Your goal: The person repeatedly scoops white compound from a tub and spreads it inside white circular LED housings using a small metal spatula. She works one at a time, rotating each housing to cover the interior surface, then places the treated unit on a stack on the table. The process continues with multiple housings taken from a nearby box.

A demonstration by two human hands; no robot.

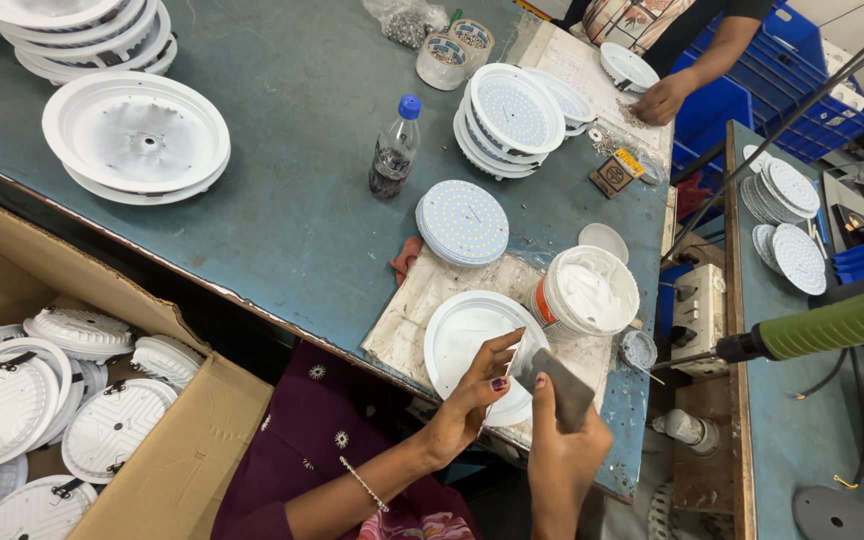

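The blue-green tabletop (292, 190) fills most of the view, its near edge running down to the right above an open cardboard box (167, 470) packed with white round lamp housings (7, 400). At the far left corner of the tabletop stands a stack of wide white housings (135, 135), with another stack (77, 30) behind it. Toward the far edge sits a pile of housings fitted with dotted LED plates (512, 115), and nearer the middle a flat stack of round LED boards (462, 222). A dark plastic bottle with a blue cap (394, 152) stands between these piles.

At the near right corner a stained white work sheet (422, 300) carries a white round housing (462, 335) and, just beside it to the right, an open white tub of paste (587, 292) with its lid (603, 240) lying behind. The left hand (472, 395) grips the near rim of the housing, fingers closed on it. The right hand (562, 450) is clamped on a flat grey spreader (557, 385), held over the housing's right edge and partly covering it.

A green-handled power screwdriver (832, 325) hangs past the right edge. Across the far corner another person's hand (662, 100) rests by a white housing (627, 65).
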